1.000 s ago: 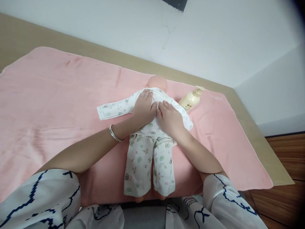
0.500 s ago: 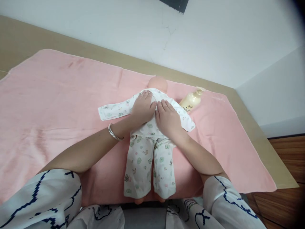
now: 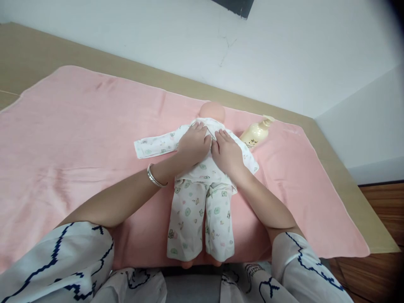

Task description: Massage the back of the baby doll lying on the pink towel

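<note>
A baby doll (image 3: 212, 111) lies on a pink towel (image 3: 78, 139), dressed in a white printed top (image 3: 158, 144) and matching trousers (image 3: 202, 219). Both my hands rest flat on the doll's chest, side by side. My left hand (image 3: 193, 145) covers the left half of the top, fingers stretched toward the neck; a silver bangle (image 3: 154, 176) is on that wrist. My right hand (image 3: 227, 153) lies on the right half, fingers also extended. The top's left sleeve lies spread out on the towel. The doll's feet poke out at the near edge.
A cream pump bottle (image 3: 255, 132) lies on the towel just right of the doll's shoulder. The towel covers a tan table (image 3: 347, 176) set against a white wall. Wooden floor (image 3: 381, 261) shows at the right. My patterned sleeves fill the bottom of the view.
Both hands have slid slightly up the doll's chest toward its neck and stay flat on the top. The view has shifted a little.
</note>
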Action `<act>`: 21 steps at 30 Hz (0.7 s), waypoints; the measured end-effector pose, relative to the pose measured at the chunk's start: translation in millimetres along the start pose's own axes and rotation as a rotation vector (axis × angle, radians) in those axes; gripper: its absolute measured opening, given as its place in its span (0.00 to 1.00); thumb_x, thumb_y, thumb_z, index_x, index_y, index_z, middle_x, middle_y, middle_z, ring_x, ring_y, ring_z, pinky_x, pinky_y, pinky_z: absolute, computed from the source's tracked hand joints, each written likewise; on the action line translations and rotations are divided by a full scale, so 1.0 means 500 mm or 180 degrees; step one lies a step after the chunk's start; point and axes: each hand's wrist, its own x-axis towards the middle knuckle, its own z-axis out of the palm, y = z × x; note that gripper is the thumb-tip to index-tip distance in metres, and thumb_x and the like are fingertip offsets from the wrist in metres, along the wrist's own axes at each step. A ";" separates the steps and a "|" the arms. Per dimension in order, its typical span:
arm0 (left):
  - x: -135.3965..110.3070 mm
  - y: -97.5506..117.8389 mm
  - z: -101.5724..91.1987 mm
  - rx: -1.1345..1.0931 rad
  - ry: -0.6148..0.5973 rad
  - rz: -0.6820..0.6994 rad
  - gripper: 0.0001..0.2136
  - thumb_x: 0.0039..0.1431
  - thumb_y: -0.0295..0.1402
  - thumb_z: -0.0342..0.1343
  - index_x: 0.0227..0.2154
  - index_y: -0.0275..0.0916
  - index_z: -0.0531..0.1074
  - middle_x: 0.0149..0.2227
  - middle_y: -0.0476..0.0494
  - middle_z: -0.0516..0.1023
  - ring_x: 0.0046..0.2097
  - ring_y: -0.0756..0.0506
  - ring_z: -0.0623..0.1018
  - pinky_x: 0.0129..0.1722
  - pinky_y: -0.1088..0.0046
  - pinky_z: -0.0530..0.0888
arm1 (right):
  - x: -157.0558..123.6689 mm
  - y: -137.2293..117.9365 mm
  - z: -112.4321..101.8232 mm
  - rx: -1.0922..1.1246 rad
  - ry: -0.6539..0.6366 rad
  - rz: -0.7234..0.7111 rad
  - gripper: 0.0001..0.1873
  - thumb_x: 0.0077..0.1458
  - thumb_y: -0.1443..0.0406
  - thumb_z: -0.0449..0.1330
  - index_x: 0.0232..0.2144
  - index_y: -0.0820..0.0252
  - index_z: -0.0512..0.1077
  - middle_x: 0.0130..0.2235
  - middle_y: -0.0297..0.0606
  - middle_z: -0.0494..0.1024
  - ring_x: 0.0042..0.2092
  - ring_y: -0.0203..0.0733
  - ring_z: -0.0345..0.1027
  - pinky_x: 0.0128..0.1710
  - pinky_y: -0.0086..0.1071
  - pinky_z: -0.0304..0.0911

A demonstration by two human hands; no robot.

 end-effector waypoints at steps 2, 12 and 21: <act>0.015 -0.012 0.006 0.0032 0.0053 0.0005 0.20 0.68 0.29 0.44 0.56 0.28 0.73 0.63 0.30 0.73 0.69 0.35 0.68 0.70 0.52 0.65 | -0.015 -0.018 -0.004 -0.0056 0.0004 -0.0011 0.28 0.69 0.64 0.45 0.64 0.74 0.67 0.67 0.55 0.68 0.71 0.56 0.57 0.72 0.48 0.55; -0.038 0.032 0.007 0.0213 0.0359 0.0324 0.20 0.71 0.29 0.42 0.55 0.29 0.75 0.60 0.30 0.76 0.65 0.38 0.73 0.67 0.54 0.70 | 0.053 0.067 0.014 0.0610 -0.0225 -0.0168 0.33 0.70 0.58 0.44 0.70 0.70 0.58 0.74 0.51 0.54 0.76 0.54 0.41 0.75 0.54 0.44; 0.003 0.013 -0.007 -0.0197 -0.0013 0.0096 0.21 0.67 0.27 0.40 0.54 0.30 0.75 0.61 0.32 0.76 0.67 0.38 0.70 0.70 0.54 0.65 | -0.014 -0.004 -0.004 0.0148 -0.0211 -0.0239 0.31 0.66 0.64 0.46 0.66 0.75 0.64 0.69 0.55 0.64 0.74 0.58 0.51 0.74 0.54 0.49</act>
